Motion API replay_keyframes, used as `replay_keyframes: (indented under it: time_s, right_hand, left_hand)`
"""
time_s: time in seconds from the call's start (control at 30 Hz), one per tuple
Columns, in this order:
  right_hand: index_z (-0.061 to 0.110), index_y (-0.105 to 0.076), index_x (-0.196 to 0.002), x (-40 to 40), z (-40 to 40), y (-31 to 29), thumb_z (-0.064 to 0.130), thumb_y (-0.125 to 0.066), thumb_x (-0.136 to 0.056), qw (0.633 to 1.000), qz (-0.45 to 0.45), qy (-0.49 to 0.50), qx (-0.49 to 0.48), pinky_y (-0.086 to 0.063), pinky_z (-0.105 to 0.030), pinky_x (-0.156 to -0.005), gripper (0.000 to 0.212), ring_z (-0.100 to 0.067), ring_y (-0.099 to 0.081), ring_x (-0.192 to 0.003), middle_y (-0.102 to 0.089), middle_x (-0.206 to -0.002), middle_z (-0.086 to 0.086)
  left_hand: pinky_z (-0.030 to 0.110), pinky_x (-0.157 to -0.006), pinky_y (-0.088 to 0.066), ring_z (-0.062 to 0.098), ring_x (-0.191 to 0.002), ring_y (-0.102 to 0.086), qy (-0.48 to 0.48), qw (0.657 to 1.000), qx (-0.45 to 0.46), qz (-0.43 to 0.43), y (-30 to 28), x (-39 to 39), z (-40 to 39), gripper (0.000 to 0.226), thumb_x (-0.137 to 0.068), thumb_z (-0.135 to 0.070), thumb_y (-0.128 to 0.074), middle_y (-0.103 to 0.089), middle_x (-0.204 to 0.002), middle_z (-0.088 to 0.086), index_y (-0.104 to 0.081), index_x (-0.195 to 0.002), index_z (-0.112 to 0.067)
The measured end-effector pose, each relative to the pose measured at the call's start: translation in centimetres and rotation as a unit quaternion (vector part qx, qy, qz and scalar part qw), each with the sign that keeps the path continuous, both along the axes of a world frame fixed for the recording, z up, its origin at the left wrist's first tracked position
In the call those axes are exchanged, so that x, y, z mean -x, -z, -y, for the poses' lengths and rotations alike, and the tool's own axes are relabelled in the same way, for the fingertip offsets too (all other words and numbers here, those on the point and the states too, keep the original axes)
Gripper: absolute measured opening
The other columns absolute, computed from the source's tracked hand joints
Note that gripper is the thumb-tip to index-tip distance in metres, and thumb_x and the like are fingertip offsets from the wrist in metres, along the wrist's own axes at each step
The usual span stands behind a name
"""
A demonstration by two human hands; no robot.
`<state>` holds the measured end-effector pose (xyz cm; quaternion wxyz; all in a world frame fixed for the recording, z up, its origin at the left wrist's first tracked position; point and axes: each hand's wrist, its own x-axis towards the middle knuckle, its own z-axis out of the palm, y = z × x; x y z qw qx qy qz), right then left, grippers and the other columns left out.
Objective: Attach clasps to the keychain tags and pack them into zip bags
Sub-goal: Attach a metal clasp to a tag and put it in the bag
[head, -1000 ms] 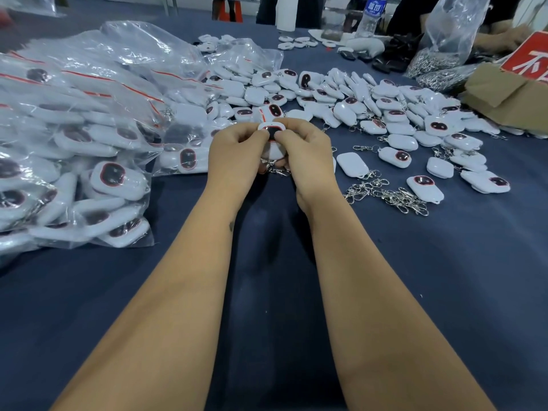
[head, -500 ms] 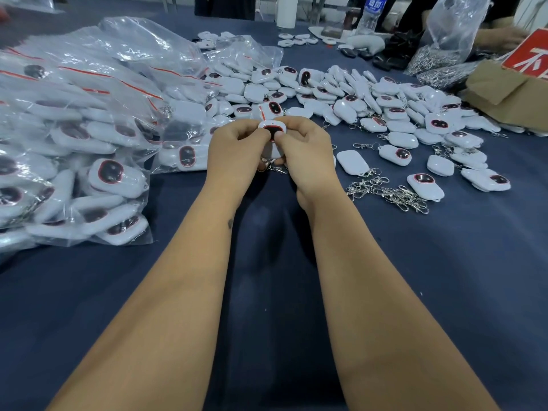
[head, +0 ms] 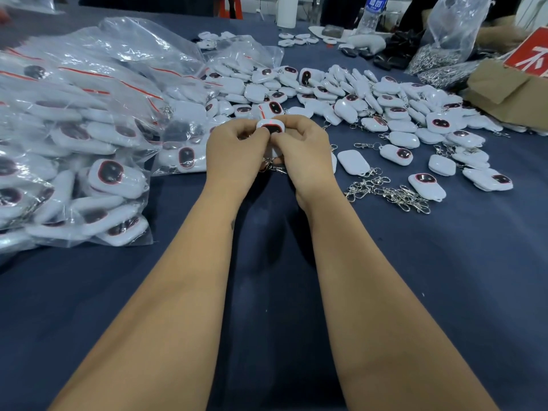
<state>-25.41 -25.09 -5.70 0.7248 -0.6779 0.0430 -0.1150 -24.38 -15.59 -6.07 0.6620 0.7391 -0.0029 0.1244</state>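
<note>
A white keychain tag [head: 271,127] with a dark, red-rimmed window is held upright between both hands over the dark blue table [head: 444,277]. My left hand [head: 234,151] grips its left side with curled fingers. My right hand [head: 305,154] grips its right side. A metal clasp [head: 274,168] dangles below the tag, partly hidden by the hands. Loose silver clasps [head: 388,194] lie in a small pile to the right. Several loose white tags [head: 355,99] are spread behind and right of the hands.
Clear zip bags [head: 74,137] stuffed with tags are heaped on the left. At the back right stand a bag of metal clasps [head: 441,54], a cardboard box [head: 510,87] with a red sign, and a water bottle [head: 372,13].
Both hands stay together on the same tag with only slight finger shifts. The view has drifted a little.
</note>
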Motion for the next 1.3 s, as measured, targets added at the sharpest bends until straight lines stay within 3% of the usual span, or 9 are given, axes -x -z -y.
replay_keyframes:
  time_s: [0.13, 0.27, 0.4, 0.47, 0.57, 0.73, 0.93, 1.17, 1.3]
  right_hand:
    - [0.016, -0.055, -0.097, -0.2, 0.2, -0.1, 0.004, -0.059, -0.092, 0.995, 0.023, 0.095, -0.006, -0.055, -0.042, -0.084, 0.014, -0.017, -0.063, -0.08, -0.068, -0.094, -0.008]
    - [0.017, -0.049, -0.093, -0.4, 0.7, -0.3, 0.005, -0.061, -0.093, 0.99, 0.054, 0.106, -0.078, -0.057, -0.027, -0.079, 0.017, -0.009, -0.06, -0.076, -0.064, -0.093, -0.007]
    - [0.007, -0.046, -0.101, -0.4, -0.2, -0.3, -0.002, -0.056, -0.094, 0.984, 0.071, 0.036, -0.161, -0.057, -0.036, -0.091, 0.015, -0.016, -0.066, -0.083, -0.058, -0.115, -0.026]
    - [0.009, -0.049, -0.101, -0.4, -0.6, 0.0, 0.001, -0.059, -0.093, 0.993, 0.066, 0.031, -0.098, -0.055, -0.029, -0.086, 0.015, -0.015, -0.063, -0.081, -0.064, -0.103, -0.018]
    - [0.019, -0.063, -0.096, -0.5, -0.7, 0.5, 0.021, -0.068, -0.09, 0.984, 0.065, 0.053, 0.156, -0.047, -0.022, -0.084, 0.008, -0.009, -0.059, -0.09, -0.066, -0.094, 0.004]
    - [0.03, -0.075, -0.109, -0.7, -0.7, 1.1, 0.026, -0.059, -0.093, 0.869, 0.041, 0.015, 0.493, -0.031, -0.034, -0.103, 0.022, -0.025, -0.039, -0.127, -0.052, -0.135, 0.0]
    - [0.022, -0.06, -0.111, -0.1, -0.2, 0.3, 0.011, -0.051, -0.077, 0.868, -0.001, 0.156, 0.471, -0.024, -0.033, -0.087, 0.037, -0.026, -0.042, -0.115, -0.053, -0.12, -0.002]
    - [0.024, -0.06, -0.12, 0.1, 0.8, 0.6, 0.014, -0.05, -0.087, 0.817, -0.081, 0.135, 0.555, -0.02, -0.035, -0.085, 0.036, -0.027, -0.037, -0.12, -0.05, -0.127, -0.001]
    - [0.025, -0.061, -0.124, -0.2, 1.1, 0.5, 0.016, -0.044, -0.096, 0.839, -0.05, 0.139, 0.523, -0.031, -0.037, -0.094, 0.035, -0.027, -0.044, -0.117, -0.061, -0.12, -0.001]
  left_hand:
    - [0.027, -0.062, -0.049, 0.007, -0.059, -0.056, -0.083, 0.996, -0.016, 0.03, 0.0, -0.2, -0.6, 0.016, -0.081, -0.015, -0.062, -0.06, -0.066, -0.011, -0.063, -0.09, -0.029]
    - [0.012, -0.054, -0.034, 0.0, -0.064, -0.054, -0.14, 0.985, -0.098, 0.003, 0.1, -0.5, -1.3, 0.038, -0.08, -0.021, -0.063, -0.056, -0.067, -0.014, -0.058, -0.117, -0.024]
    - [0.004, -0.053, -0.036, 0.0, -0.066, -0.056, -0.147, 0.98, -0.135, 0.005, -0.1, -0.5, -1.4, 0.018, -0.085, -0.026, -0.059, -0.061, -0.072, -0.015, -0.069, -0.1, -0.025]
    - [0.015, -0.064, -0.05, 0.005, -0.064, -0.06, -0.142, 0.984, -0.103, 0.022, -0.3, -0.3, -1.4, 0.012, -0.086, -0.024, -0.057, -0.062, -0.066, -0.013, -0.068, -0.09, -0.028]
    - [0.027, -0.067, -0.05, 0.008, -0.064, -0.059, -0.154, 0.983, -0.075, 0.072, -0.8, -0.2, -1.4, 0.013, -0.085, -0.022, -0.057, -0.062, -0.066, -0.012, -0.066, -0.083, -0.03]
    - [0.018, -0.067, -0.043, 0.002, -0.067, -0.054, -0.129, 0.974, -0.128, 0.132, -0.8, 0.2, -1.0, 0.02, -0.087, -0.022, -0.056, -0.056, -0.066, -0.019, -0.071, -0.098, -0.027]
    - [0.003, -0.063, -0.034, 0.0, -0.064, -0.049, -0.127, 0.967, -0.181, 0.124, -0.6, 0.2, -0.4, 0.024, -0.09, -0.023, -0.056, -0.05, -0.064, -0.019, -0.069, -0.11, -0.021]
    - [0.037, -0.065, -0.053, 0.023, -0.069, -0.067, -0.038, 0.99, -0.117, 0.075, -1.0, 1.1, 0.0, 0.036, -0.072, -0.011, -0.048, -0.053, -0.072, -0.012, -0.061, -0.097, -0.034]
    - [0.044, -0.074, -0.057, 0.03, -0.081, -0.069, -0.028, 0.99, -0.123, 0.065, -0.7, 0.9, -0.1, 0.029, -0.073, -0.012, -0.045, -0.061, -0.097, 0.001, -0.064, -0.079, -0.034]
